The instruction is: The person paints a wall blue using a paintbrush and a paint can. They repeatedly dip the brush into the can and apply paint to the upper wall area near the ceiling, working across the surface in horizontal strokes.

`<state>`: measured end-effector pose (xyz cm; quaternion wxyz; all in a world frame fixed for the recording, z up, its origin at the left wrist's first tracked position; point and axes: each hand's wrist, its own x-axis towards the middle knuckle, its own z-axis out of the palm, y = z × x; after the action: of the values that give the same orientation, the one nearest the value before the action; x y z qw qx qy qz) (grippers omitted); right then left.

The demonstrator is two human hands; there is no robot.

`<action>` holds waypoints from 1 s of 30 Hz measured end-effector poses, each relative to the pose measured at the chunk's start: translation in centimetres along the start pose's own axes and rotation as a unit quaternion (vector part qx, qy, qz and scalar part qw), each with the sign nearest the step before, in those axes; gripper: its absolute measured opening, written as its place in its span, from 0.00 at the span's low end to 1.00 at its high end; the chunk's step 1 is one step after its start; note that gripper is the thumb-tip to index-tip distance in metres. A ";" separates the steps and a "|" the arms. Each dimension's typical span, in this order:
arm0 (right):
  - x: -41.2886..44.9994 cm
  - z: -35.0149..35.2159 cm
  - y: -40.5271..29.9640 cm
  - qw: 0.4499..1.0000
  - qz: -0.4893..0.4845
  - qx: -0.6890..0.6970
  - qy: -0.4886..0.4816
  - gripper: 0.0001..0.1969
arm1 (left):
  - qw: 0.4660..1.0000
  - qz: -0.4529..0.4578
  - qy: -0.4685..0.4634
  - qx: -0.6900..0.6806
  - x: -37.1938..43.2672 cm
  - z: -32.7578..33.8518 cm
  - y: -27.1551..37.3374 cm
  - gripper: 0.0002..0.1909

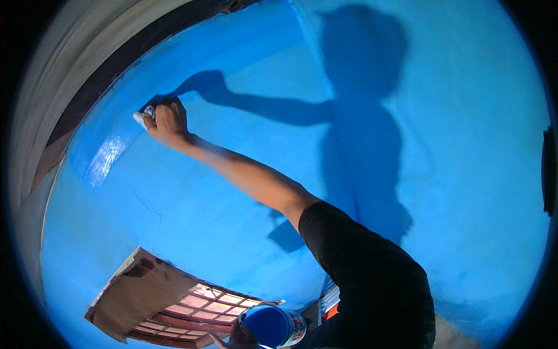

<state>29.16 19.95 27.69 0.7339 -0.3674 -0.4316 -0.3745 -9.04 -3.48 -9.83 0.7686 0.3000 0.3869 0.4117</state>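
My right arm, in a black short sleeve, stretches up and left across a bright blue wall [244,144]. At its end my right hand [170,122] grips what looks like a paintbrush [149,111], a pale end and a shiny part showing past the fingers. The brush is at the wall, on a darker blue painted band near the top edge. Low in the picture, my left hand [243,338], dark and partly cut off, holds a paint bucket [294,327] with blue paint inside. The bucket is tilted towards the view, and its outside bears printing.
A window [205,305] with a barred grille and deep brown recess lies at lower left. Dark trim [100,74] and a pale moulded surface [56,56] run along the wall's upper left edge. Wet paint [104,157] shines below my right hand. My shadow falls on the wall.
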 end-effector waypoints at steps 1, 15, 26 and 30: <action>0.4 -0.1 0.5 0.999 0.036 -0.008 0.012 0.16 | 1.000 -0.003 -0.003 0.001 0.2 0.3 -0.1 0.56; 10.0 -34.5 19.9 0.807 -0.168 -0.565 -0.003 0.09 | 0.994 0.096 0.026 -0.044 -2.6 3.3 1.3 0.51; -19.1 -38.1 -8.4 0.819 0.491 0.144 -0.259 0.06 | 0.987 0.027 -0.130 0.086 -1.0 5.7 4.5 0.59; -20.9 -36.5 -11.3 0.761 0.482 0.185 -0.393 0.08 | 0.986 0.047 -0.119 0.107 -2.1 7.8 6.7 0.57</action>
<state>25.17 -11.76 -1.86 0.6373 -0.4990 -0.5088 0.2931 -5.92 -3.16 0.17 0.7525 0.4448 0.3201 0.3654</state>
